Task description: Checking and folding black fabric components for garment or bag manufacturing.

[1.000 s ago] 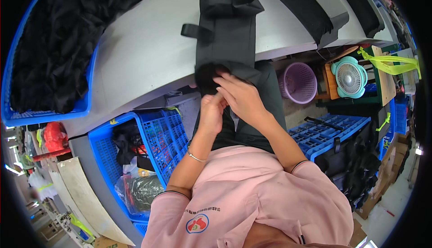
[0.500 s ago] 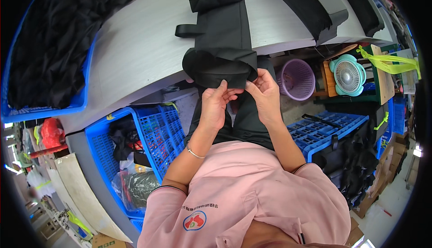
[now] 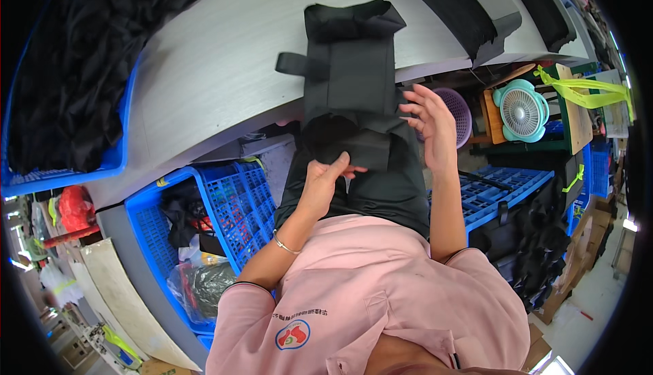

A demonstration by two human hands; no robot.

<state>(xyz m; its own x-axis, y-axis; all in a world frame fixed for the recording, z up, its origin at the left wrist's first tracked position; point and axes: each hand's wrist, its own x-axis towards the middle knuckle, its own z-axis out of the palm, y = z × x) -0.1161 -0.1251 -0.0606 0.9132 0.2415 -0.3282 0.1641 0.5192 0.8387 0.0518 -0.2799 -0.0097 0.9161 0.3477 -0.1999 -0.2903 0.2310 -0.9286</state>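
You are pinching the near edge of the black fabric piece (image 3: 360, 69) between the thumb and fingers of your left hand (image 3: 326, 183), while your right hand (image 3: 435, 124) is hovering beside it, fingers loosely spread and grasping nothing. The piece is lying across the grey table (image 3: 224, 55), its strap (image 3: 295, 64) jutting left, its near end hanging over your lap.

Dark printed lettering (image 3: 300, 315), round blue-rimmed logo (image 3: 292, 335), both on pink shirt (image 3: 388, 266)
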